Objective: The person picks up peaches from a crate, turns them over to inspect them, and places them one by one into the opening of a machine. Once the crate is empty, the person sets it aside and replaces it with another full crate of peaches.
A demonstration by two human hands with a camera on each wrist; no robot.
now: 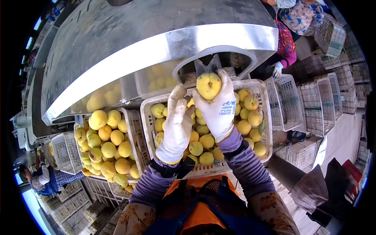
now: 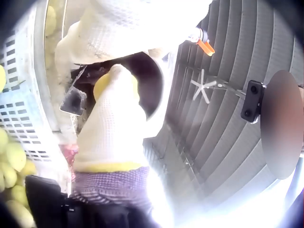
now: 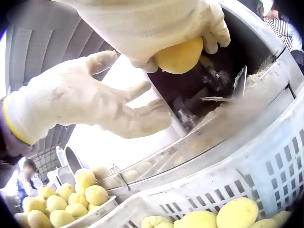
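Note:
My gloved right hand [image 1: 217, 107] grips a yellow peach [image 1: 208, 86] between thumb and fingers, in front of the round opening [image 1: 188, 72] of a metal machine. In the right wrist view the peach [image 3: 180, 56] shows below that hand's palm, with metal parts [image 3: 216, 78] inside the dark opening behind it. My left hand [image 1: 175, 121], also in a white glove, is beside the right one with nothing in it. Its fingers [image 3: 137, 90] are spread and relaxed in the right wrist view. Beneath both hands stands a white crate [image 1: 148, 129] of yellow peaches.
A second crate [image 1: 137, 135] heaped with peaches [image 1: 109, 150] stands to the left. The machine's steel housing [image 1: 156, 43] curves over the far side. Empty crates [image 1: 284, 103] stack at the right, near another person's gloved hand [image 1: 277, 69]. Another person [image 1: 47, 178] is at far left.

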